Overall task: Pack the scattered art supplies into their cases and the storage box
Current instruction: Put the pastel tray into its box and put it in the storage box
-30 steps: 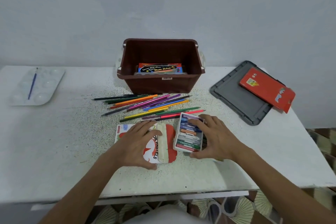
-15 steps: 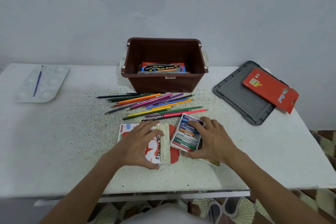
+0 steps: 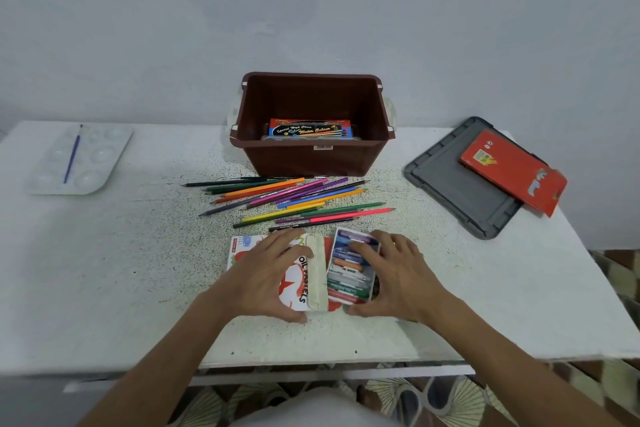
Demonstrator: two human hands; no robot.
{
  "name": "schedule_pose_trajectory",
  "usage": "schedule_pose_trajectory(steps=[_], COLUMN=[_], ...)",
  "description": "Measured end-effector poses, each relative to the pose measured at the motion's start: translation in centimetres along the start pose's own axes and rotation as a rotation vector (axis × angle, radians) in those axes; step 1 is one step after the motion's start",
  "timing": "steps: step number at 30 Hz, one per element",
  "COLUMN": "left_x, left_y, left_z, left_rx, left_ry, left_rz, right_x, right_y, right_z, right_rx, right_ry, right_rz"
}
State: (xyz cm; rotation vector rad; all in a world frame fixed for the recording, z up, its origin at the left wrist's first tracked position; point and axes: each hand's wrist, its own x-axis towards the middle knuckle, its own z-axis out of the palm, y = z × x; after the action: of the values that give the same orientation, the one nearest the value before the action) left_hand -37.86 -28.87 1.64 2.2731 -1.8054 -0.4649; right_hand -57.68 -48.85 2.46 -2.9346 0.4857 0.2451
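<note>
left hand [image 3: 266,274] grips flat cardboard case [image 3: 294,288] | right hand [image 3: 398,270] grips rectangular white tray [image 3: 356,233] of pastels [image 3: 346,265]

One wide-angle camera, worn on the head, looks forward and down from above the near edge of the white table [image 3: 121,270]. It sits close over the left hand [image 3: 266,277] and right hand [image 3: 398,277] at the oil pastel case [image 3: 317,274], lower centre. It faces the pale wall [image 3: 311,10] that fills the upper frame.
</note>
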Motion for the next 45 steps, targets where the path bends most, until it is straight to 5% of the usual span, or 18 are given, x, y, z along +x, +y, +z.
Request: schedule_pose_trajectory(steps=[28, 39, 45], left_x=[0.4, 0.3, 0.4], left_y=[0.5, 0.9, 1.1], left_z=[0.6, 0.6, 0.5], left_rx=[0.030, 0.027, 0.035], left_ry=[-0.026, -0.041, -0.035], left_rz=[0.055, 0.043, 0.041], right_x=[1.3, -1.0, -1.5], right_y=[-1.9, 0.9, -0.8], right_z=[0.7, 1.8, 2.1], right_rx=[0.143, 0.588, 0.829], right_ry=[-0.028, 0.331, 0.392], right_rz=[-0.204, 0.344, 0.419])
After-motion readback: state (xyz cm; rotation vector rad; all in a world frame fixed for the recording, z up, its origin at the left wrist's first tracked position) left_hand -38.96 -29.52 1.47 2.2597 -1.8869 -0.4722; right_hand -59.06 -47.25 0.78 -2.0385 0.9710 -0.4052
